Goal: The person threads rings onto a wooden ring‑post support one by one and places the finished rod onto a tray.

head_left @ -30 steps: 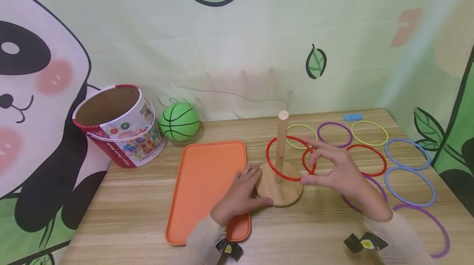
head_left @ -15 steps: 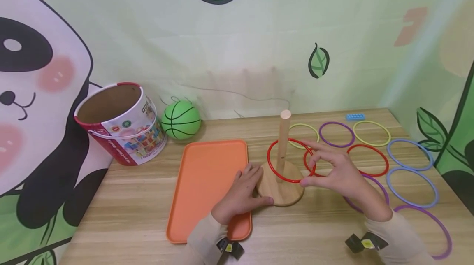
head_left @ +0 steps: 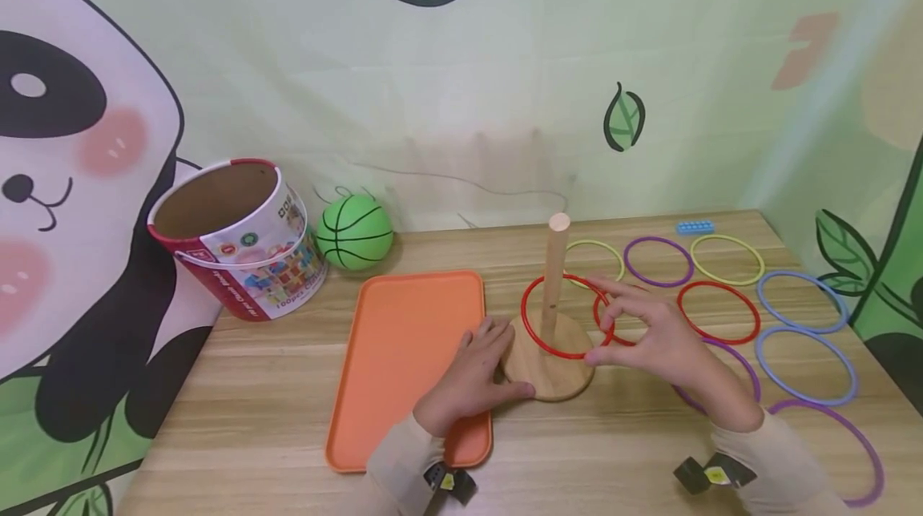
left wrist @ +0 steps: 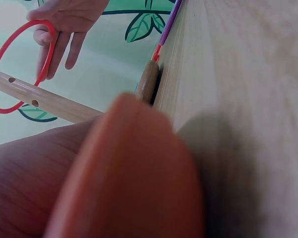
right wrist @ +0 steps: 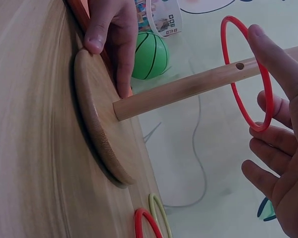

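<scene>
The right hand [head_left: 652,333] pinched a thin red ring [head_left: 566,355] crosswise around an upright wooden peg [head_left: 554,260]; the left hand [head_left: 469,372], loosely spread, touched its round base [head_left: 555,378]. Only the left-wrist view showed two peg holes [left wrist: 35,103].

Pale green backdrop [head_left: 461,83], printed panda [head_left: 86,91], wood-grain tabletop [head_left: 577,452]

A smooth wooden peg [head_left: 554,260] and base [head_left: 548,378] stand with a glossy plastic ring [right wrist: 268,92], matt plastic tray [head_left: 404,348] and creased cloth backdrop [head_left: 461,91].
</scene>
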`<state>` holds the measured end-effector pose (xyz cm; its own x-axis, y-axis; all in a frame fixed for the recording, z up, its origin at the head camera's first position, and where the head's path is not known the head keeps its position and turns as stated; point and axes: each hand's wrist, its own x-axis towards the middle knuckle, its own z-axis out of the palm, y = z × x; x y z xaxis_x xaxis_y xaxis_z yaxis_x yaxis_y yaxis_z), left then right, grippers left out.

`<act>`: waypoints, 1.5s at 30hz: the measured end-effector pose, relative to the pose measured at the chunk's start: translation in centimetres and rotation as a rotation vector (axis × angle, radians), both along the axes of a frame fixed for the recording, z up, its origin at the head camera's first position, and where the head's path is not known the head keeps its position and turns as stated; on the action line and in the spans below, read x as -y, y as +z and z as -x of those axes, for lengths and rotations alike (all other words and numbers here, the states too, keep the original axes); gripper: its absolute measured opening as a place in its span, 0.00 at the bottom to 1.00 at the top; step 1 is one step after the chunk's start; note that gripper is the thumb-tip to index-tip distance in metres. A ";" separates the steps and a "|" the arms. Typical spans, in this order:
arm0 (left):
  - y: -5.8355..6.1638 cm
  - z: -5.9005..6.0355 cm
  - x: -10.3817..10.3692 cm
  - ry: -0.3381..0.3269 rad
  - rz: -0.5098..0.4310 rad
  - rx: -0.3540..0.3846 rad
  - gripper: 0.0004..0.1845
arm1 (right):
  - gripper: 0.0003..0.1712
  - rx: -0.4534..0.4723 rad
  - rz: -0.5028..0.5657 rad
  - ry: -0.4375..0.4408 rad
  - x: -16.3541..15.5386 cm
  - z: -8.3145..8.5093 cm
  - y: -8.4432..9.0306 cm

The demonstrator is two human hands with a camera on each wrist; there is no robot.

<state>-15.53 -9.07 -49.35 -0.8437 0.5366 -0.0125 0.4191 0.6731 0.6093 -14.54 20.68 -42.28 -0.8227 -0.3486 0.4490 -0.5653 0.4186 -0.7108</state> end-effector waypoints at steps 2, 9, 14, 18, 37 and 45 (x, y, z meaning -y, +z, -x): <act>0.1 0.0 0.0 -0.001 -0.005 0.005 0.55 | 0.25 0.008 -0.003 0.001 0.1 0.0 -0.1; 0.1 -0.1 0.1 -0.001 -0.006 0.003 0.55 | 0.25 0.019 -0.046 -0.017 0.4 0.2 -0.6; 0.1 0.0 0.1 0.001 -0.025 0.005 0.56 | 0.25 0.014 -0.059 -0.007 0.5 0.3 -1.0; 0.0 0.0 0.0 0.002 -0.039 0.014 0.56 | 0.24 0.012 -0.063 -0.002 0.5 0.4 -1.3; -0.1 0.1 0.0 -0.006 -0.069 -0.013 0.55 | 0.20 0.186 -0.127 0.016 0.6 0.8 -3.2; -0.1 0.1 0.0 -0.005 -0.070 -0.016 0.55 | 0.20 0.177 -0.155 0.006 0.6 1.0 -3.7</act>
<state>-15.59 -9.10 -49.46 -0.8408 0.5400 0.0385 0.4322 0.6268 0.6483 -15.56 20.06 -46.01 -0.8813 -0.4077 0.2388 -0.4408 0.5276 -0.7262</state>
